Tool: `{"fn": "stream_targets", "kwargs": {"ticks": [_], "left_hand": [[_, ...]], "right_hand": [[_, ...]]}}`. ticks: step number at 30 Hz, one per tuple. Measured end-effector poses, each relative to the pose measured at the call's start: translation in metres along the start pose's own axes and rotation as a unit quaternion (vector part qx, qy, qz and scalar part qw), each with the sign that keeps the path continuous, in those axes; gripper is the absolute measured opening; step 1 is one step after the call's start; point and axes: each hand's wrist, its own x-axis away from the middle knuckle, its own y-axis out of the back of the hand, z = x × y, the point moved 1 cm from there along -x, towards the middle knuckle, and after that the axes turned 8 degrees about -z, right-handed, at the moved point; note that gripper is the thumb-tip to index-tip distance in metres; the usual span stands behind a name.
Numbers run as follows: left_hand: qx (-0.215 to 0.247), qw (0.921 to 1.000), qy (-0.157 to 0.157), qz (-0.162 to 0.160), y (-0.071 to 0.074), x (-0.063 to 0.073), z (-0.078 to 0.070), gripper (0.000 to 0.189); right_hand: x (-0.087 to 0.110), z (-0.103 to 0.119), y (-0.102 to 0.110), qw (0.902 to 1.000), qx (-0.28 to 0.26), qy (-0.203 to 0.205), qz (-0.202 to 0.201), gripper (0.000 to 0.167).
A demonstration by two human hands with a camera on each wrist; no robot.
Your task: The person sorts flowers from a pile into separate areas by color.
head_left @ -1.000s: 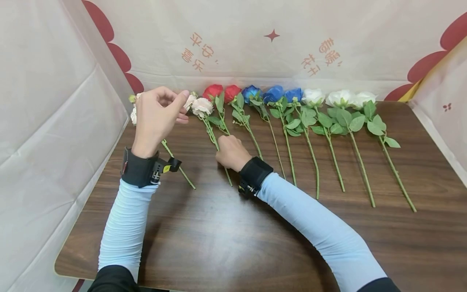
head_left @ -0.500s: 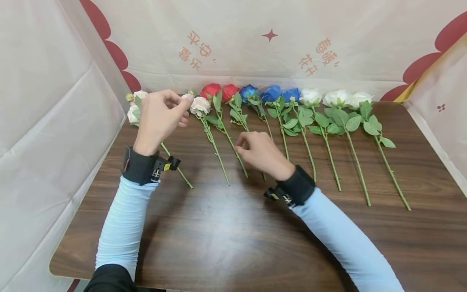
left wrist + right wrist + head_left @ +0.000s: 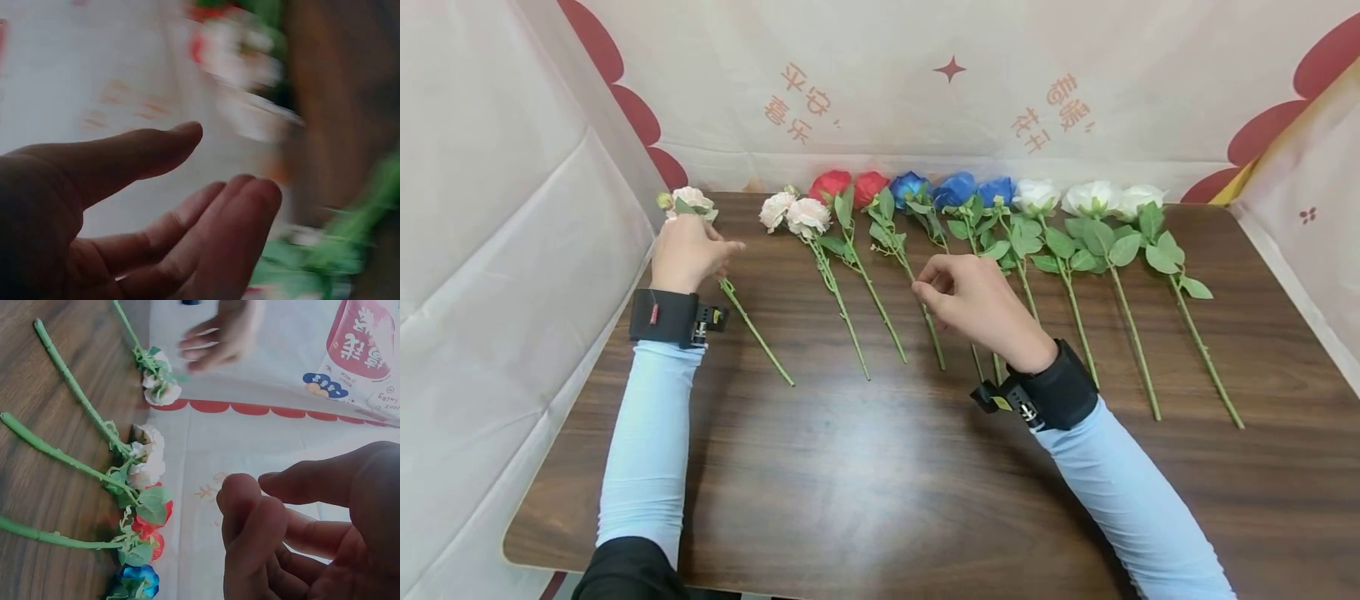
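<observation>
My left hand (image 3: 683, 257) is over the leftmost pale pink flower (image 3: 692, 198), hiding part of its head and upper stem. In the left wrist view, thumb and fingers stand apart with nothing between them; flowers behind are blurred. My right hand (image 3: 977, 300), fingers loosely bent, hovers over the stems below the blue roses (image 3: 957, 190). The right wrist view shows that hand (image 3: 294, 531) holding nothing, thumb near the forefinger. A second pale pink flower (image 3: 807, 217) and two red roses (image 3: 831, 185) lie between the hands.
Three white roses (image 3: 1090, 198) continue the row to the right, stems pointing toward the near side. The wooden table (image 3: 820, 483) is bounded by a pale printed backdrop (image 3: 880, 108) behind and white fabric (image 3: 497, 275) at left.
My right hand has let go of the second pale pink flower's stem and moved right and up. My left hand has shifted left and down, toward the leftmost flower.
</observation>
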Motion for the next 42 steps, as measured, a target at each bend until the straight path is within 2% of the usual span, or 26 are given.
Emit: {"fn": "stream_targets", "kwargs": {"ticks": [4, 5, 8, 12, 15, 17, 22, 26, 30, 34, 37, 42], "left_hand": [[-0.053, 0.9956, 0.070, 0.032, -0.024, -0.011, 0.029, 0.044], [-0.060, 0.9934, 0.087, 0.042, -0.027, -0.012, 0.034, 0.044], [-0.059, 0.9901, 0.112, 0.061, -0.035, -0.014, 0.043, 0.042], [-0.054, 0.9927, 0.091, 0.058, -0.043, -0.018, 0.051, 0.034], [-0.058, 0.9938, 0.075, 0.058, -0.046, -0.019, 0.055, 0.037], [-0.045, 0.9930, 0.087, 0.065, -0.045, -0.019, 0.055, 0.043], [0.000, 0.9895, 0.126, 0.071, -0.040, -0.018, 0.052, 0.053], [-0.005, 0.9907, 0.120, 0.065, -0.034, -0.018, 0.046, 0.055], [0.001, 0.9941, 0.103, 0.033, -0.022, -0.016, 0.034, 0.053], [0.061, 0.9929, 0.101, 0.019, -0.004, -0.012, 0.016, 0.040], [0.121, 0.9869, 0.102, 0.033, 0.007, -0.009, 0.003, 0.039], [0.176, 0.9784, 0.095, 0.050, 0.010, -0.006, -0.009, 0.044]], "right_hand": [[0.001, 0.002, -0.003, 1.0000, 0.002, 0.002, 0.004, 0.014], [0.001, 0.003, -0.004, 1.0000, 0.001, 0.004, 0.005, 0.014], [0.001, 0.003, -0.004, 1.0000, 0.003, 0.006, 0.007, 0.014], [0.001, 0.001, -0.005, 0.9999, 0.006, 0.003, 0.010, 0.014], [0.002, -0.001, -0.007, 0.9998, 0.006, -0.002, 0.017, 0.015], [0.002, -0.003, -0.008, 0.9998, 0.005, -0.002, 0.020, 0.015], [0.001, -0.005, -0.009, 0.9998, 0.001, 0.002, 0.021, 0.015], [0.001, -0.007, -0.009, 0.9998, 0.003, 0.003, 0.021, 0.016], [0.001, -0.009, -0.008, 0.9997, 0.000, 0.004, 0.023, 0.016], [-0.001, -0.010, -0.006, 0.9998, -0.003, 0.007, 0.018, 0.015], [-0.002, -0.011, -0.004, 0.9999, -0.002, 0.006, 0.012, 0.015], [-0.003, -0.013, -0.004, 0.9999, -0.006, -0.001, 0.014, 0.015]]}}
